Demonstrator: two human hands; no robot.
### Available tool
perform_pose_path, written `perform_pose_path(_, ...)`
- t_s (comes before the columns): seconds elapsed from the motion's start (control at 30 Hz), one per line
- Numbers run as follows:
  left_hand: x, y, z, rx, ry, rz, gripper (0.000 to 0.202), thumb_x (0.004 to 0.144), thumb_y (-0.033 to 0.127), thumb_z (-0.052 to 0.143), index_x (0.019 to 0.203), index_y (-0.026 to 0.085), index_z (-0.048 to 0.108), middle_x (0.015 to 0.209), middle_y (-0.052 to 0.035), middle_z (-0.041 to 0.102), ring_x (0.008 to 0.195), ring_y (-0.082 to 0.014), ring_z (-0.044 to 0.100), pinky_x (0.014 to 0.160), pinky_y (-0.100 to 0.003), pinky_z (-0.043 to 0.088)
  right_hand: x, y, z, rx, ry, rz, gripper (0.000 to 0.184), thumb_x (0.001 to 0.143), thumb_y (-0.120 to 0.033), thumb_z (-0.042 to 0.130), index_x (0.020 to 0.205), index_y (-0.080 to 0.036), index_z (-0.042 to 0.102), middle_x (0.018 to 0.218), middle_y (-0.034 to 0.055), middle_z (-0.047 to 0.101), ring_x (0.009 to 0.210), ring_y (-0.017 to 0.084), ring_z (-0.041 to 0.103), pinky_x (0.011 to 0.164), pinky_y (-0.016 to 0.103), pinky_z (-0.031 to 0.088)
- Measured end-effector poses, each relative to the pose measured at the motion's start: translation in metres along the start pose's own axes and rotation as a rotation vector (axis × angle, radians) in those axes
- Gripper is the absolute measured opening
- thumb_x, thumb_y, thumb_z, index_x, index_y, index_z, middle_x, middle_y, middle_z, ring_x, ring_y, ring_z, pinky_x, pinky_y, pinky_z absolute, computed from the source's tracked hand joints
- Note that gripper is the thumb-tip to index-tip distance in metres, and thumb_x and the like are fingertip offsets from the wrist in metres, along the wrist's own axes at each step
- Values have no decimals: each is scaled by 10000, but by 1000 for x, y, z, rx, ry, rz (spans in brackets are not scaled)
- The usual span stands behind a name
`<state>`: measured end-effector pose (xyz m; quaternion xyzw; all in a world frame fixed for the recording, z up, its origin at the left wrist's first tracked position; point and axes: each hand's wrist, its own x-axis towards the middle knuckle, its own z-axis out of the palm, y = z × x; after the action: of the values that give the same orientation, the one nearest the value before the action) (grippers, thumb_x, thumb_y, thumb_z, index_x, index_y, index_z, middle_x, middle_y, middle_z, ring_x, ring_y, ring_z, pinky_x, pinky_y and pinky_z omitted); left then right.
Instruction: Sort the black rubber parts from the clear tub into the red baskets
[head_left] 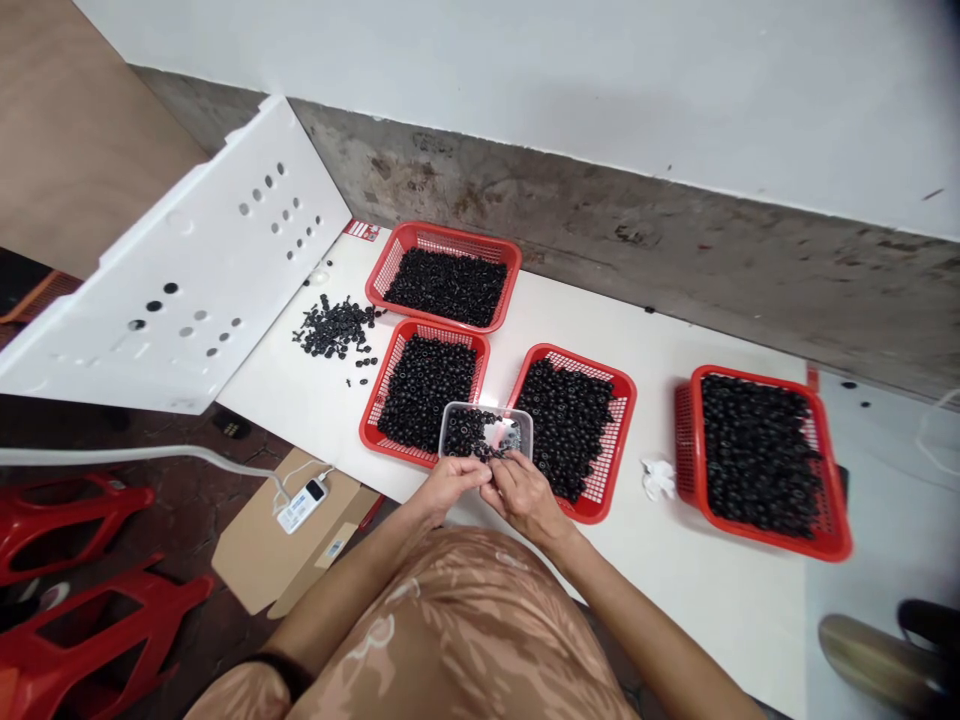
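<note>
My left hand [455, 481] and my right hand [523, 494] meet at the near rim of a clear plastic tub [529, 428]. Fingers of both hands are pinched together around something small and dark, too small to name surely. Small black parts and a pinkish-white piece [495, 432] lie inside the tub. Behind it on the left stands a red basket [373, 410] full of round black parts. A second red basket [621, 440], also holding black round parts, is just right of the tub.
Another red basket [442, 232] of finer black parts sits at the back, beside a loose heap of black parts [334, 328]. Far right is a further filled red basket [691, 450], near crumpled white tissue [658, 479]. A white perforated panel [180, 270] stands along the table's left end.
</note>
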<state>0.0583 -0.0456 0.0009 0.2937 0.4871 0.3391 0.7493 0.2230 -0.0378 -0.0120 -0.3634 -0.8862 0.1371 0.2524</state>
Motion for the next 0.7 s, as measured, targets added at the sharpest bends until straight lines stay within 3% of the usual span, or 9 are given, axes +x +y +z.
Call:
perform_pose_path(0.23, 2, -8, 4, 153, -57, 48, 302, 728, 439, 678, 684, 142, 712, 688, -32, 652, 688, -166, 541, 697, -262, 387, -18, -4, 5, 100, 26, 90, 190, 927, -234, 459, 1036, -177, 603, 905, 78, 696, 820, 189, 657, 953, 423, 474)
perform_pose_path(0.33, 8, -6, -6, 281, -36, 78, 309, 776, 435, 623, 750, 144, 725, 735, -39, 680, 723, -180, 567, 714, -268, 401, -26, 4, 1, 79, 58, 152, 196, 903, -245, 515, 1064, -181, 606, 916, 61, 714, 793, 177, 669, 931, 415, 445)
perform_pose_path(0.4, 13, -2, -19, 396, 74, 144, 289, 807, 415, 589, 815, 162, 728, 790, -49, 694, 765, -194, 581, 739, -275, 406, -31, 17, -7, 1, 92, 210, 180, 894, -265, 546, 1033, -184, 626, 896, 50, 724, 756, 167, 671, 898, 392, 432)
perform_pose_path(0.47, 18, 3, -36, 598, 292, 231, 246, 831, 379, 562, 844, 197, 726, 817, -51, 692, 765, -199, 567, 740, -288, 399, -36, 34, -16, -112, 163, 323, 204, 882, -311, 580, 1015, -169, 643, 888, 66, 729, 727, 172, 668, 839, 365, 434)
perform_pose_path(0.5, 20, 6, -43, 732, 381, 280, 212, 834, 344, 561, 856, 210, 724, 867, -59, 690, 799, -208, 552, 773, -304, 387, -38, 42, -21, -183, 199, 395, 267, 876, -348, 590, 1056, -158, 639, 942, 93, 725, 779, 198, 671, 822, 366, 432)
perform_pose_path(0.57, 26, 9, -54, 986, 442, 343, 194, 849, 273, 532, 881, 220, 716, 890, -78, 673, 880, -235, 509, 831, -343, 356, -41, 54, -29, -299, 222, 536, 427, 867, -426, 588, 1180, -136, 594, 1086, 146, 684, 919, 258, 653, 818, 384, 425)
perform_pose_path(0.63, 34, 8, -56, 1161, 382, 359, 204, 850, 214, 506, 841, 210, 709, 844, -102, 644, 902, -254, 474, 842, -371, 335, -43, 60, -30, -320, 220, 607, 469, 873, -452, 568, 1218, -135, 576, 1146, 155, 657, 974, 273, 634, 809, 382, 431)
perform_pose_path(0.7, 44, 3, -53, 1247, 267, 346, 216, 837, 169, 500, 736, 195, 689, 770, -121, 607, 892, -268, 460, 829, -390, 321, -44, 60, -27, -264, 211, 605, 389, 892, -429, 544, 1154, -151, 618, 1128, 132, 667, 957, 250, 639, 797, 362, 444)
